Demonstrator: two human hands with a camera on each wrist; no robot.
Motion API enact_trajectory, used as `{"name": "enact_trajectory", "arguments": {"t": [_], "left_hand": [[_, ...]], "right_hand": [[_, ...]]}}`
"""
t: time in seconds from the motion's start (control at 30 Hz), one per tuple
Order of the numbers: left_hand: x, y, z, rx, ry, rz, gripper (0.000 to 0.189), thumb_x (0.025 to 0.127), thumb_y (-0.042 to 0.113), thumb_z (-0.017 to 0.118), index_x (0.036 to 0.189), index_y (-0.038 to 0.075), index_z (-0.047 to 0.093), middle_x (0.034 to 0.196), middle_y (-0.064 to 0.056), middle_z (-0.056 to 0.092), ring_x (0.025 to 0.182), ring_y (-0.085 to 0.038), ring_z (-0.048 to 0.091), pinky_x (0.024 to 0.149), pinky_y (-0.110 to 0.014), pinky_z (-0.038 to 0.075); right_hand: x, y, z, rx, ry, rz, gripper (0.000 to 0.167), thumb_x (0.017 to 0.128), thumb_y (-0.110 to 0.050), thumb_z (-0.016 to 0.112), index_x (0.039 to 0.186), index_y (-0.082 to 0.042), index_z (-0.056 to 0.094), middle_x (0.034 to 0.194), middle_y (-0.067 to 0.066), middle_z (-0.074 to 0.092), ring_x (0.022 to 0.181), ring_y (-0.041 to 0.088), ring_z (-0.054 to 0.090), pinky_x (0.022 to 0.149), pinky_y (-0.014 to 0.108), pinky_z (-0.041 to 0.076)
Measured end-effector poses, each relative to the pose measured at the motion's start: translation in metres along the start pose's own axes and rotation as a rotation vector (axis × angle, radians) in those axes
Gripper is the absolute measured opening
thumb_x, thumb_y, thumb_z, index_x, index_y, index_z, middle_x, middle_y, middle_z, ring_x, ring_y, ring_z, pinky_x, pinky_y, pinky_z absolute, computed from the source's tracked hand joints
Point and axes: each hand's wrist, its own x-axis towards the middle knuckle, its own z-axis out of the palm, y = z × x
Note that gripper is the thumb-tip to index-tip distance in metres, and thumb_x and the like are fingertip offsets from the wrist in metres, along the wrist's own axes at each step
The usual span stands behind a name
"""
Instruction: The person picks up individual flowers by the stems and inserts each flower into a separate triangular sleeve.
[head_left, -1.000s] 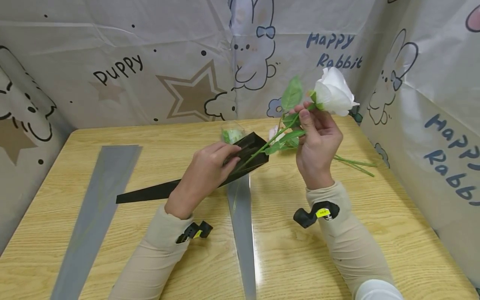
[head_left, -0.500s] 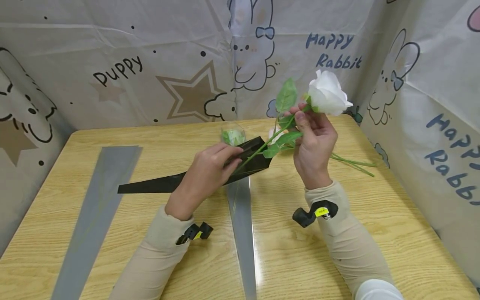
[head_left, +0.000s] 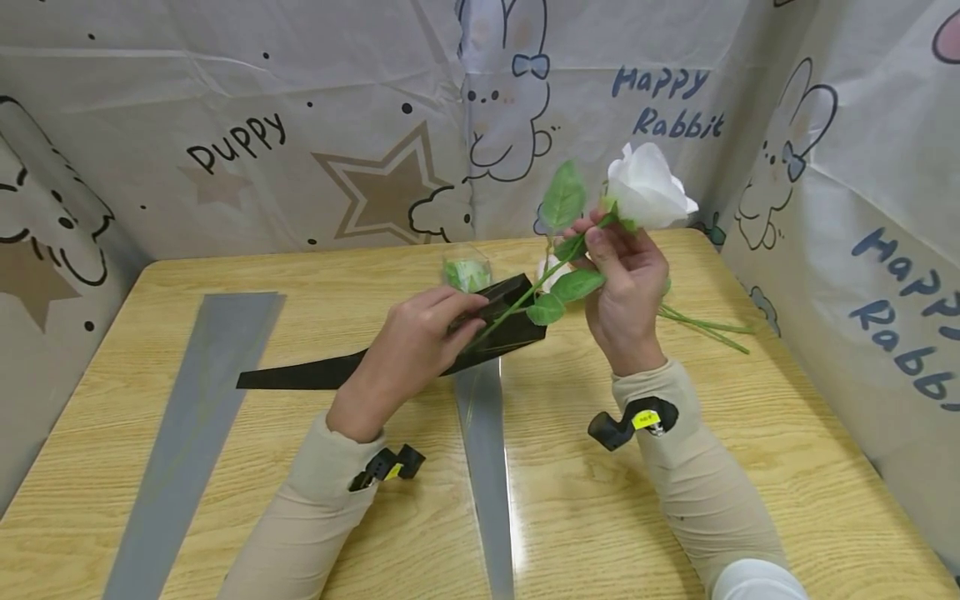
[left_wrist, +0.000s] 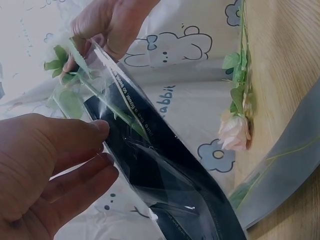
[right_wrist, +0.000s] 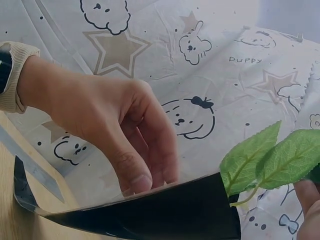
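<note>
My left hand (head_left: 420,346) pinches the upper edge of a black flower sleeve (head_left: 300,372) with a clear plastic front, seen close in the left wrist view. The sleeve slants across the middle, its narrow end pointing left. My right hand (head_left: 626,283) holds a white rose (head_left: 648,185) by the stem just under the bloom. The rose's green stem runs down-left into the sleeve's wide mouth, and its lower end is hidden there. Green leaves (right_wrist: 287,157) of the rose stand just outside the mouth in the right wrist view.
Behind the right hand lies a pale pink rose (left_wrist: 235,131) with its stems (head_left: 708,327) to the right. A wrapped flower (head_left: 467,273) in a grey sleeve (head_left: 483,433) lies mid-table. Flat grey sleeves (head_left: 195,433) lie at left. Printed cloth walls (head_left: 360,75) border the table.
My right hand has moved slightly left and down with the white rose, so its leaves sit closer to the sleeve's mouth. The sleeve has tilted flatter; my left hand keeps its grip.
</note>
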Motion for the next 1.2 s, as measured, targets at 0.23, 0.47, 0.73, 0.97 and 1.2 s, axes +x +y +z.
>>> {"name": "enact_trajectory", "arguments": {"t": [0.23, 0.47, 0.73, 0.97, 1.2], "left_hand": [[0.000, 0.001, -0.002, -0.006, 0.006, 0.011, 0.022, 0.093, 0.013, 0.078, 0.114, 0.006, 0.076, 0.098, -0.009, 0.077, 0.077, -0.016, 0.070, 0.065, -0.029, 0.059], [0.000, 0.001, -0.002, -0.016, 0.016, 0.017, 0.022, 0.093, 0.012, 0.077, 0.114, 0.005, 0.076, 0.098, -0.010, 0.077, 0.077, -0.017, 0.071, 0.065, -0.030, 0.060], [0.000, 0.002, -0.003, -0.035, 0.024, 0.009, 0.022, 0.094, 0.014, 0.077, 0.114, 0.006, 0.076, 0.098, -0.009, 0.077, 0.078, -0.017, 0.072, 0.066, -0.029, 0.061], [0.000, 0.003, -0.005, -0.043, 0.032, 0.000, 0.021, 0.094, 0.013, 0.077, 0.113, 0.005, 0.077, 0.098, -0.009, 0.077, 0.077, -0.016, 0.071, 0.064, -0.028, 0.060], [0.000, 0.002, -0.006, -0.041, 0.052, -0.009, 0.020, 0.094, 0.013, 0.077, 0.112, 0.004, 0.077, 0.098, -0.009, 0.077, 0.078, -0.017, 0.072, 0.065, -0.028, 0.060]], "right_hand": [[-0.004, 0.002, 0.001, -0.015, -0.086, 0.001, 0.009, 0.097, 0.004, 0.065, 0.102, -0.002, 0.070, 0.092, 0.005, 0.078, 0.085, 0.017, 0.077, 0.081, 0.034, 0.066], [-0.007, 0.005, 0.001, -0.014, -0.148, 0.007, 0.010, 0.098, 0.003, 0.065, 0.103, -0.003, 0.071, 0.095, 0.004, 0.079, 0.088, 0.018, 0.078, 0.081, 0.029, 0.065], [-0.010, 0.010, 0.001, -0.037, -0.201, 0.033, 0.012, 0.099, 0.001, 0.064, 0.104, -0.006, 0.071, 0.096, 0.001, 0.079, 0.089, 0.016, 0.078, 0.085, 0.030, 0.065], [-0.013, 0.014, 0.002, -0.067, -0.205, 0.030, 0.009, 0.097, -0.001, 0.069, 0.103, -0.006, 0.073, 0.096, 0.001, 0.080, 0.091, 0.016, 0.078, 0.087, 0.031, 0.065], [-0.015, 0.016, 0.003, -0.061, -0.212, 0.006, 0.010, 0.095, -0.001, 0.071, 0.103, -0.006, 0.075, 0.096, 0.003, 0.080, 0.092, 0.018, 0.078, 0.087, 0.033, 0.065]]}}
